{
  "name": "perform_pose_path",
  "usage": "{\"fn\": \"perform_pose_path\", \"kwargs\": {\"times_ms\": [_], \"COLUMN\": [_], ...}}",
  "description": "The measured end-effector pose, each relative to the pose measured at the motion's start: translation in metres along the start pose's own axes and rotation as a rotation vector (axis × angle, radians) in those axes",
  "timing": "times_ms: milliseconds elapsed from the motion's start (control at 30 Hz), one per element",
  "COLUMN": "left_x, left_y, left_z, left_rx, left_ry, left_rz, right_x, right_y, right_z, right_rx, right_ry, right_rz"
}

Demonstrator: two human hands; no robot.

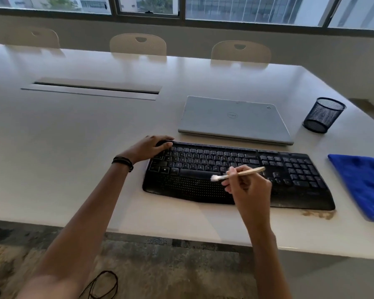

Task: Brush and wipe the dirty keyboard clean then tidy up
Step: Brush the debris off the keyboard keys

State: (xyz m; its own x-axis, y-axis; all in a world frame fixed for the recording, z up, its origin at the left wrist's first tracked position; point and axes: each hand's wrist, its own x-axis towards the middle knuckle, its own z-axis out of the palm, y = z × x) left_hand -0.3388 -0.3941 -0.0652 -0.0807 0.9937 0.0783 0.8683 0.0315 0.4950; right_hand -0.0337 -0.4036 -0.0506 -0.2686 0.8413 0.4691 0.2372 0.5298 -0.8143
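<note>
Office meeting room: long table (73, 130), chair row (138, 44), laptop (233, 119).

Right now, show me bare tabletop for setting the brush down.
Widest: white table left of the black keyboard, nearside of the long cable slot. Narrower: between closed silver laptop and black mesh cup. Crowded: keyboard's right end, by the blue cloth.
</note>
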Motion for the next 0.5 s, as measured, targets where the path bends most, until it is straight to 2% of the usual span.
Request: {"fn": "perform_pose_path", "kwargs": {"times_ms": [167,300,400,500], "left_x": [0.005,0.006,0.003,0.004], "left_y": [-0.011,-0.016,-0.019,-0.021], "left_z": [-0.003,-0.007,-0.009,-0.012], "left_rx": [-0.020,-0.058,-0.090,-0.116], "left_ry": [-0.023,-0.042,-0.051,-0.053], "left_rz": [0.037,0.058,0.061,0.071], "right_x": [-0.007,-0.014,-0.018,-0.018], "right_y": [0.001,-0.004,-0.009,-0.012], "right_z": [0.011,0.034,0.045,0.037], "right_rx": [-0.082,-0.079,-0.013,-0.014], "right_ry": [0.000,-0.040,-0.096,-0.010], "right_rz": [-0.003,-0.041,-0.001,-0.003]}}
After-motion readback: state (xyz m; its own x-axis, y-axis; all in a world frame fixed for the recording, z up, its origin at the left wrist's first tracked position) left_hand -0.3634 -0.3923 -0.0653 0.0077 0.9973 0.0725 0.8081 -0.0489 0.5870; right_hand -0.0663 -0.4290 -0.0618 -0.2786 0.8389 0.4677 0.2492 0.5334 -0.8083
